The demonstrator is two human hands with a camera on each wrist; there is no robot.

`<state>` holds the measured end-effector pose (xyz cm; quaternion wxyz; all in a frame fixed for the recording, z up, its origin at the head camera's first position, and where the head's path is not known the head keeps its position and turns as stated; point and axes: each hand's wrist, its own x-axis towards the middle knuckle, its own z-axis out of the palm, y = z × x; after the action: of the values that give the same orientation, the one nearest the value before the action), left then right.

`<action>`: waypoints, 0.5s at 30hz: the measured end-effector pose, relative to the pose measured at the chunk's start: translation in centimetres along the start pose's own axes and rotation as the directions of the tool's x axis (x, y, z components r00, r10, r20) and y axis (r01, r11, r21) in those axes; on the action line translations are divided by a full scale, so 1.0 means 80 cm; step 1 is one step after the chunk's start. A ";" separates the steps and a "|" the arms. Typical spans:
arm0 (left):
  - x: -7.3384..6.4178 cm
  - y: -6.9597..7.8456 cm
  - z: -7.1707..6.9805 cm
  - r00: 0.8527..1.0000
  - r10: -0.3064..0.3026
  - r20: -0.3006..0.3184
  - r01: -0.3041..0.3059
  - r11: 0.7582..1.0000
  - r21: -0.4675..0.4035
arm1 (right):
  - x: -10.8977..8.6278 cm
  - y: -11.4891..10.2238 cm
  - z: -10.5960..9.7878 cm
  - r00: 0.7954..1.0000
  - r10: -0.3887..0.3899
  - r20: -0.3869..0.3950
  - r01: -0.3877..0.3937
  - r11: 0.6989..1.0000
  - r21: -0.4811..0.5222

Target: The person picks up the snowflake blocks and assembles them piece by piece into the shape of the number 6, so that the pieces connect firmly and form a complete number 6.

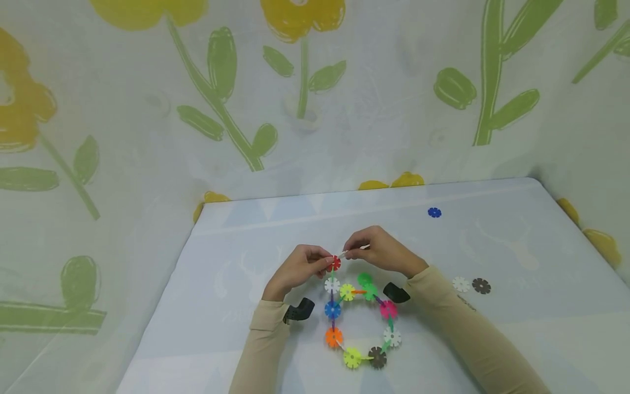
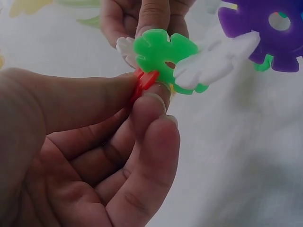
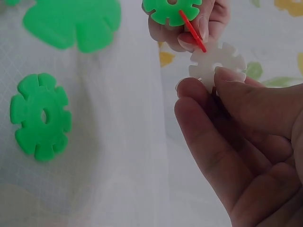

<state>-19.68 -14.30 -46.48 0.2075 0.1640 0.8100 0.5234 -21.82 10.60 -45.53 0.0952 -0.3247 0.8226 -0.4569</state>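
Observation:
Between thumb and fingertips my left hand (image 1: 297,269) pinches a red snowflake disc (image 2: 147,80), a flat notched plastic connector. My right hand (image 1: 381,250) pinches a white snowflake disc (image 3: 218,61) whose rim meets the red disc's edge. How deeply their slots engage, I cannot tell. From the red disc a green disc (image 2: 163,53) and another white disc (image 1: 332,285) lead down to a closed ring of joined discs, including a blue disc (image 1: 332,310), an orange disc (image 1: 333,337) and a pink disc (image 1: 388,310).
A loose blue disc (image 1: 434,212) lies towards the table's back. Right of the right forearm lie a white disc (image 1: 461,284) and a dark brown disc (image 1: 481,285). Flower-patterned fabric (image 1: 344,142) rises behind the pale table (image 1: 236,230).

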 end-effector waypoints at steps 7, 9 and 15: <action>0.002 0.000 0.003 0.999 -0.024 -0.036 0.023 0.999 -0.033 | 0.001 0.004 0.001 1.000 -0.020 -0.007 0.020 1.000 -0.013; 0.004 -0.001 0.005 0.999 -0.024 -0.040 0.022 0.998 -0.052 | 0.001 0.003 0.001 1.000 -0.016 -0.009 0.016 1.000 -0.011; 0.006 -0.003 0.012 0.997 -0.063 -0.046 0.057 0.993 -0.105 | 0.001 0.004 0.004 1.000 0.018 -0.010 -0.018 1.000 0.013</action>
<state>-19.63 -13.40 -47.10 0.2113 0.1156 0.7911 0.5623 -21.85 10.46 -45.98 0.0971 -0.3143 0.8232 -0.4628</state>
